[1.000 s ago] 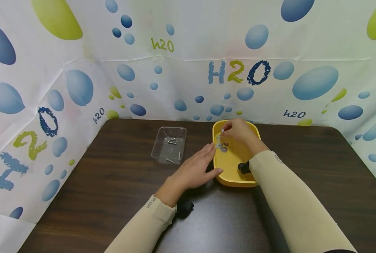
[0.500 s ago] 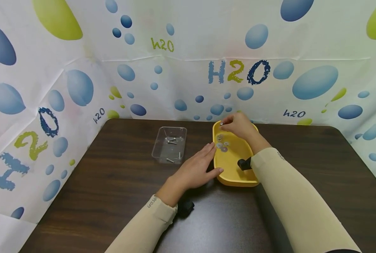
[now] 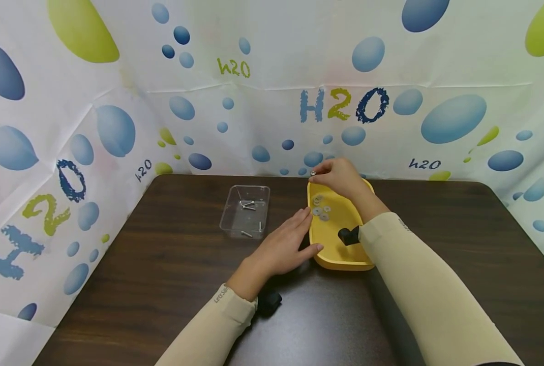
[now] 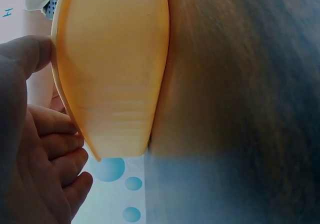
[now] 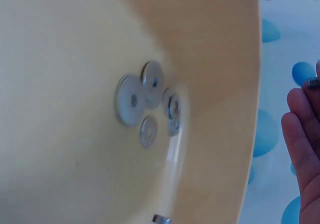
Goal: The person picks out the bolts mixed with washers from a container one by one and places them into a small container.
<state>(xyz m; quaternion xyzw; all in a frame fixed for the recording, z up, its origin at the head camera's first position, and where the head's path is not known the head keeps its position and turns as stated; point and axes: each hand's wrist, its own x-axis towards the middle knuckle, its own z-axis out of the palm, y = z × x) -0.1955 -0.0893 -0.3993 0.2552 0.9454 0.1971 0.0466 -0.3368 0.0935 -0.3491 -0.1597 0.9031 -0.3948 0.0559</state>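
My right hand (image 3: 342, 180) pinches a small threaded screw (image 5: 313, 83) between thumb and fingertips. In the head view it hovers over the far left corner of a yellow tray (image 3: 340, 249). Several flat metal washers (image 3: 316, 210) lie in that tray along its left side; in the right wrist view, some of these washers (image 5: 131, 100) overlap. A small metal piece (image 5: 161, 219) shows at that view's lower edge, its kind unclear. My left hand (image 3: 283, 244) rests on the tray's left rim with fingers extended. In the left wrist view its thumb (image 4: 37, 54) touches the rim.
Left of the yellow tray stands a clear plastic box (image 3: 228, 223) with several screws (image 3: 248, 205) in it. Both containers sit near the far edge of the dark wooden table (image 3: 162, 264). A patterned curtain (image 3: 272, 61) hangs behind.
My right hand has lifted from inside the yellow tray toward its far left corner, carrying the small screw. The left hand has kept its place on the rim.
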